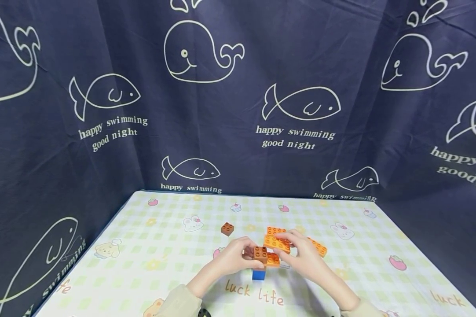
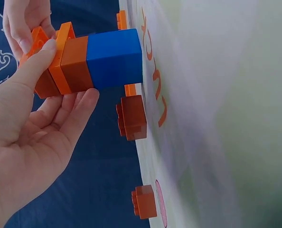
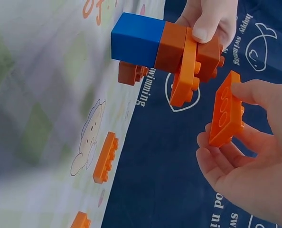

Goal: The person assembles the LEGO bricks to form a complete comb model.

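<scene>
A tower stands upright, with a blue brick [image 2: 115, 58] at its foot, a brown brick [image 3: 170, 46] over that, an orange plate brick [image 3: 184, 71] jutting sideways, and another brown brick [image 1: 260, 254] on top. My left hand [image 1: 238, 256] grips the tower's upper part, its thumb over the orange layer in the left wrist view. Between thumb and fingers, my right hand [image 1: 303, 254] pinches a loose orange plate brick [image 3: 226, 110]. That brick is tilted, its hollow underside turned toward the tower. In the right wrist view a gap separates it from the top brown brick.
On the patterned tablecloth [image 1: 151, 251] lie a brown brick [image 1: 227, 229] behind my left hand and a second brown brick [image 2: 133, 118] near the tower. One orange brick [image 1: 276, 230] is behind the held plate; another orange brick [image 1: 318, 247] lies right of my right hand. Dark curtains [image 1: 238, 141] surround the table.
</scene>
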